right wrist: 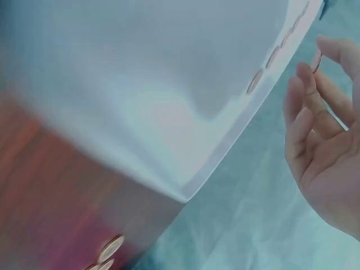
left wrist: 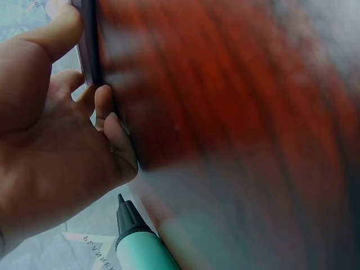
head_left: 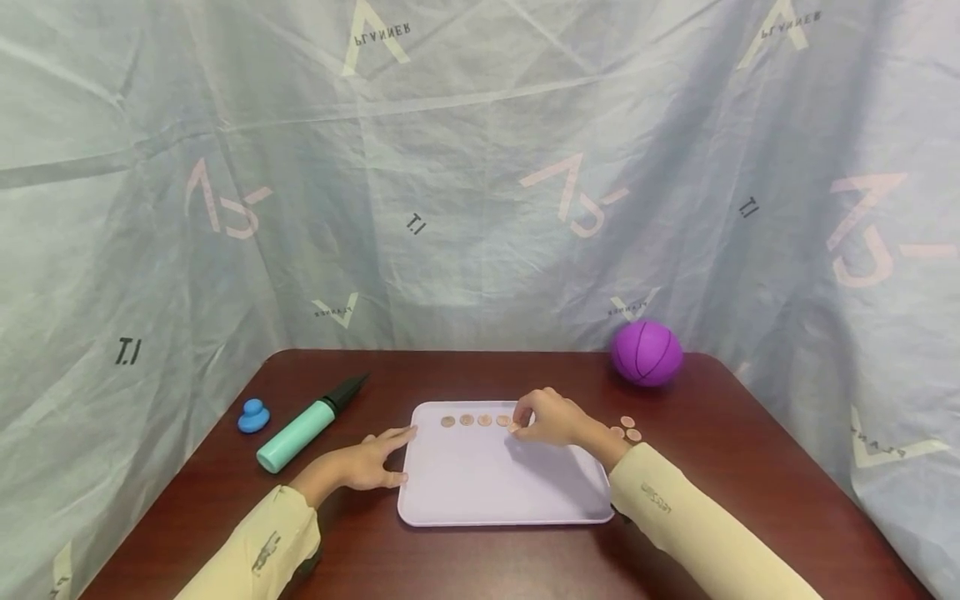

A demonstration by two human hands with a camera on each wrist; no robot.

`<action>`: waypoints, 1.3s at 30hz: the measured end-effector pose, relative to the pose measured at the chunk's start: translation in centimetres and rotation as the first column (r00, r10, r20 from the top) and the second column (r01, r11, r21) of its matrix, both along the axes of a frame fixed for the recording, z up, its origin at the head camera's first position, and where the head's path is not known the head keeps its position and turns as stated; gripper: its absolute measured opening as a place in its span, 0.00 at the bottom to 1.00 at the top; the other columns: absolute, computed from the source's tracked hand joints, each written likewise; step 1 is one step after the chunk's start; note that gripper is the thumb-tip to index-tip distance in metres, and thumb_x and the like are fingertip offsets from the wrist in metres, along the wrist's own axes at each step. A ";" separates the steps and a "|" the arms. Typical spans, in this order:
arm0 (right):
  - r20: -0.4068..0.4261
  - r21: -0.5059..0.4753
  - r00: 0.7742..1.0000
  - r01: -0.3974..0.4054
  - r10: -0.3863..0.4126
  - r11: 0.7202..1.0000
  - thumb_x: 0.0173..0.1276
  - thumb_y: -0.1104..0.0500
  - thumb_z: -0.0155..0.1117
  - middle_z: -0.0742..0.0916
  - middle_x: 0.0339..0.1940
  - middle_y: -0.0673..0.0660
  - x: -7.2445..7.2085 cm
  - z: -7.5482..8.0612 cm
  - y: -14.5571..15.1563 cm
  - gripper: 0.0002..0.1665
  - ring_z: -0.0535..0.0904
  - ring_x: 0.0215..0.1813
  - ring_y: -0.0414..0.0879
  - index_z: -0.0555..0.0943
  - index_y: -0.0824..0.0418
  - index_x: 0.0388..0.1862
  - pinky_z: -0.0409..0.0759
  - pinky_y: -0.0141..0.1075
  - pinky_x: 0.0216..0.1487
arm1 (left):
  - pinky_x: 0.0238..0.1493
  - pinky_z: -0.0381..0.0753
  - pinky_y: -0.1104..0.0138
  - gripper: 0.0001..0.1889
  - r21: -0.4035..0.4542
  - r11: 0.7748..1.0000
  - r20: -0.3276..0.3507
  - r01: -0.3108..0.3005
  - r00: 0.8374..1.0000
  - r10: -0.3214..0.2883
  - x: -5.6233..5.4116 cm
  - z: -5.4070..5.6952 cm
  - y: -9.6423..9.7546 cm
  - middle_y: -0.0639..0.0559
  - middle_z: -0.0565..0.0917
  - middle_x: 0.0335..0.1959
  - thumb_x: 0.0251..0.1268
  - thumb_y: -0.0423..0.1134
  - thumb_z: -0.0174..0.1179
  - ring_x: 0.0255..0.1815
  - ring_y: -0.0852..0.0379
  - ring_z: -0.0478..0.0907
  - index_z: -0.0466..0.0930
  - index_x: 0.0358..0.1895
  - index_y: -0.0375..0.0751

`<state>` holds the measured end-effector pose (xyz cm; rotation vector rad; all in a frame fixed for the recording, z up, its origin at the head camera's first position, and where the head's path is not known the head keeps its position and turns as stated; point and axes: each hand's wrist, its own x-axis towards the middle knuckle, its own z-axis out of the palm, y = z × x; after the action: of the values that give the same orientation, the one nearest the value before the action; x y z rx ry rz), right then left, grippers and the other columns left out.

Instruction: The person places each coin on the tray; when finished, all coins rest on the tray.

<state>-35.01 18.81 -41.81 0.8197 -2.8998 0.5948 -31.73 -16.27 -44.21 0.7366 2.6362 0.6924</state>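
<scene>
Just right of the centre of the head view, the right hand (head_left: 552, 417) has its thumb and fingertips together, pinching one coin (right wrist: 318, 60) over the far part of a tray (head_left: 468, 477). That coin is small, thin and round; the right wrist view shows it nearly edge-on, a coppery sliver between the fingers. Left of the hand, a row of coins (head_left: 485, 421) lies flat along the tray's far edge — coppery discs set slightly apart, their raised designs too small to make out. The tray is pale lilac, smooth, with rounded corners and a low rim.

At the tray's left edge, the left hand (head_left: 366, 463) has thumb and fingers spread apart, touching the rim. Three loose coins (head_left: 633, 435) lie close together on the brown table (head_left: 450, 560), right of the tray. A purple ball (head_left: 647, 354) with dark lines sits at the table's far right; a mint cylinder (head_left: 296, 437) with a black tapered end and a blue object (head_left: 253, 417) are at the left.

The grey cloth (head_left: 465, 150) behind bears "PLANNER" — upside down at the upper middle and upper right — and "T.I" in black, with pale yellow and pink angular shapes. Dark print on both cream sleeves (head_left: 701, 510) is too small to read surely.
</scene>
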 end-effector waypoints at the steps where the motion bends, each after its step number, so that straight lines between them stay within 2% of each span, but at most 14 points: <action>1: 0.004 0.001 1.000 -0.006 0.006 1.000 0.55 0.53 0.75 0.85 0.28 0.40 -0.1 0.0 -0.4 0.08 0.81 0.38 0.42 0.86 0.52 0.33 0.79 0.40 0.37 | 0.67 0.55 0.35 0.43 -0.001 1.000 0.001 0.001 1.000 -0.001 0.0 0.0 0.0 0.41 0.56 0.78 0.65 0.46 0.66 0.73 0.24 0.50 0.54 0.78 0.42; 5: 0.017 0.002 0.999 -0.031 0.031 1.000 0.56 0.55 0.75 0.85 0.28 0.43 -0.7 -0.2 -2.0 0.08 0.79 0.35 0.39 0.87 0.55 0.33 0.79 0.37 0.37 | 0.67 0.55 0.35 0.42 -0.004 1.000 0.007 -0.004 1.000 0.004 -0.1 -0.1 0.0 0.42 0.56 0.78 0.66 0.46 0.65 0.73 0.24 0.50 0.54 0.79 0.42; 11: 0.083 0.031 0.997 -0.010 0.008 0.999 0.55 0.54 0.76 0.84 0.27 0.42 -1.2 -0.7 -4.6 0.08 0.78 0.33 0.36 0.86 0.52 0.31 0.78 0.35 0.34 | 0.67 0.57 0.36 0.42 -0.004 1.000 0.015 -0.030 0.999 0.030 -0.1 -0.3 0.0 0.44 0.56 0.78 0.65 0.46 0.66 0.74 0.28 0.51 0.54 0.79 0.44; 17: 0.105 0.025 0.994 -0.021 0.018 0.999 0.56 0.53 0.74 0.85 0.29 0.42 -1.6 -1.3 -6.7 0.05 0.79 0.34 0.36 0.86 0.51 0.29 0.78 0.35 0.36 | 0.67 0.56 0.35 0.42 -0.009 1.000 0.014 -0.009 1.000 0.010 -0.1 -0.2 0.0 0.42 0.55 0.78 0.67 0.46 0.64 0.74 0.26 0.50 0.52 0.79 0.43; 21: 0.114 0.012 0.993 -0.036 0.035 0.999 0.58 0.55 0.73 0.85 0.29 0.43 -1.8 -1.6 -7.7 0.04 0.78 0.33 0.36 0.85 0.51 0.27 0.78 0.34 0.36 | 0.66 0.56 0.35 0.42 -0.014 1.000 0.018 0.008 1.000 -0.008 -0.1 0.1 0.0 0.40 0.54 0.78 0.67 0.46 0.63 0.74 0.26 0.50 0.51 0.79 0.41; 27: 0.114 -0.016 0.993 -0.027 0.029 0.999 0.60 0.55 0.73 0.84 0.26 0.44 -1.7 -2.0 -9.1 0.04 0.76 0.32 0.39 0.86 0.52 0.28 0.77 0.36 0.35 | 0.67 0.57 0.36 0.43 -0.010 1.000 0.019 -0.022 1.000 0.022 -0.1 -0.1 0.0 0.43 0.56 0.78 0.65 0.46 0.66 0.74 0.28 0.52 0.53 0.79 0.43; 31: 0.100 -0.022 0.995 -0.020 0.022 1.000 0.60 0.54 0.73 0.87 0.28 0.45 -1.7 -2.3 -9.9 0.05 0.77 0.33 0.38 0.86 0.52 0.28 0.77 0.35 0.35 | 0.67 0.56 0.36 0.43 -0.012 1.000 0.027 -0.025 0.999 0.025 -0.1 -0.1 -0.1 0.43 0.56 0.78 0.65 0.47 0.65 0.74 0.28 0.52 0.53 0.79 0.44; 39: 0.102 -0.012 0.995 -0.007 0.008 1.000 0.59 0.53 0.75 0.87 0.29 0.45 -1.5 -2.1 -10.5 0.07 0.75 0.30 0.38 0.84 0.52 0.29 0.75 0.34 0.32 | 0.66 0.56 0.34 0.42 -0.013 1.000 0.030 -0.016 0.999 0.016 -0.2 0.1 0.0 0.42 0.56 0.78 0.66 0.47 0.65 0.73 0.28 0.53 0.54 0.79 0.43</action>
<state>-36.52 8.36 -43.93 0.8230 -2.9825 0.6728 -31.89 -16.23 -44.09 0.6965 2.6194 0.6845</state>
